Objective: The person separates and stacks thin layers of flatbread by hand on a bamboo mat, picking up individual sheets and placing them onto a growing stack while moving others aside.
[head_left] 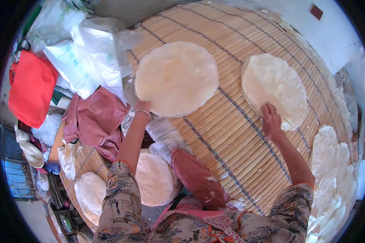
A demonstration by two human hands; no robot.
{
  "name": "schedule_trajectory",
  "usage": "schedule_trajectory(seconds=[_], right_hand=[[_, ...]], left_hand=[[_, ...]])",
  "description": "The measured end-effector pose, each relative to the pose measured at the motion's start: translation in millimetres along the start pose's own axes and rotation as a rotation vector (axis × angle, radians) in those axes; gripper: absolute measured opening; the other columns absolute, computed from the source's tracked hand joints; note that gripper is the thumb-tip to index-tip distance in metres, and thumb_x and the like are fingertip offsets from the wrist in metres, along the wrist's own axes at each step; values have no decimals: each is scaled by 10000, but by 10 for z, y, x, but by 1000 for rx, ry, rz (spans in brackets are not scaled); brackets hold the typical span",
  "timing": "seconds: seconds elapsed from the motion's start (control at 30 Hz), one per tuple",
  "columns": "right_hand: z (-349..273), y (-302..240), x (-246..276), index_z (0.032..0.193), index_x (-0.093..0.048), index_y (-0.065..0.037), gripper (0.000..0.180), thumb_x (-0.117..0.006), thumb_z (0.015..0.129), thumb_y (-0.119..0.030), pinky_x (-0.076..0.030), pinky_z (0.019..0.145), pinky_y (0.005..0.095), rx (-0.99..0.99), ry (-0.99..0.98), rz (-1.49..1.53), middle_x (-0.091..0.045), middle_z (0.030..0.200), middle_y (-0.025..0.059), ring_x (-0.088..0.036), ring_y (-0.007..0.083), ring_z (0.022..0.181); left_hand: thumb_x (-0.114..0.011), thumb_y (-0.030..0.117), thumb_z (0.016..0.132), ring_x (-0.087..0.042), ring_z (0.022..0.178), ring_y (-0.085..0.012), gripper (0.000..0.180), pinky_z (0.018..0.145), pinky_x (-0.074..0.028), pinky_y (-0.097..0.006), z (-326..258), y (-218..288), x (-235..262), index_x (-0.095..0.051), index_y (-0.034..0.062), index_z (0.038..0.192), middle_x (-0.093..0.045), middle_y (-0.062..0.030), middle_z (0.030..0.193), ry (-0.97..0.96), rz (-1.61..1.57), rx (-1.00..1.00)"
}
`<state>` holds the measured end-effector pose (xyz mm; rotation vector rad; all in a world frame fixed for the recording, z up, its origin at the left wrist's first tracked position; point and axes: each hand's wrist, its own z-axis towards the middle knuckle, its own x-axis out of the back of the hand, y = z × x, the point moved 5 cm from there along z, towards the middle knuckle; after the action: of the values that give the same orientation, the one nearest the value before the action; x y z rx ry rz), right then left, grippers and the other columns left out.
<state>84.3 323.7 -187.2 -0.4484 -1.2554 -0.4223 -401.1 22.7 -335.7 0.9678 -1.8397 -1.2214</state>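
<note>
A large round, thin, pale flatbread is at the upper middle, over the left edge of a slatted bamboo mat. My left hand is at its lower left rim, with the fingertips hidden; it appears to grip that edge. To the right, several pale flatbreads lie stacked on the mat, the top one wrinkled and partly folded. My right hand rests on the near left edge of this stack, fingers slightly spread and lying on the surface.
Another flatbread stack is near my left forearm, with a further pale round stack beyond it. More flatbreads lie piled at far right. Maroon cloth, plastic bags and a red bag crowd the left.
</note>
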Motion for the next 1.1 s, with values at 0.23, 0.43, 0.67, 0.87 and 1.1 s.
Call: schedule_trajectory(seconds=[0.23, 0.43, 0.67, 0.87, 1.1], right_hand=[[44, 66, 133, 935, -454, -52, 261, -563, 706, -111, -433, 714, 439, -49, -62, 84, -468, 971, 139, -451, 326, 972], [26, 170, 248, 910, -456, -50, 275, -531, 649, -5, -446, 663, 426, -67, -87, 49, -487, 925, 138, -472, 316, 924], [48, 243, 477, 831, -446, -28, 208, -480, 633, 28, -439, 638, 434, -52, -66, 32, -536, 772, 143, -520, 340, 789], [-392, 25, 681, 833, -463, -38, 154, -458, 683, -2, -429, 632, 451, -67, -31, 124, -551, 749, 170, -534, 368, 723], [-816, 18, 1118, 834, -482, -15, 115, -458, 799, -122, -398, 575, 443, -73, -77, 288, -522, 688, 233, -506, 418, 711]], left_hand=[[-601, 126, 637, -579, 731, -277, 351, 592, -482, -402, 38, 37, 297, -547, 85, 981, -596, -100, 843, 33, -421, 326], [-576, 27, 693, -547, 884, -283, 379, 674, -453, -487, -386, 514, -213, -504, 131, 1049, -560, -92, 974, -53, -573, 529], [-548, -67, 665, -533, 910, -303, 467, 679, -451, -493, -1040, 885, -594, -479, 122, 1087, -529, -97, 1049, -193, -669, 346], [-547, -94, 643, -548, 884, -298, 486, 675, -493, -418, -2372, 731, -993, -450, 57, 1095, -532, -120, 1014, -277, -757, 206], [-520, -130, 657, -554, 884, -281, 464, 723, -493, -400, -3301, 250, -754, -442, 22, 1088, -534, -127, 999, -273, -779, 183]])
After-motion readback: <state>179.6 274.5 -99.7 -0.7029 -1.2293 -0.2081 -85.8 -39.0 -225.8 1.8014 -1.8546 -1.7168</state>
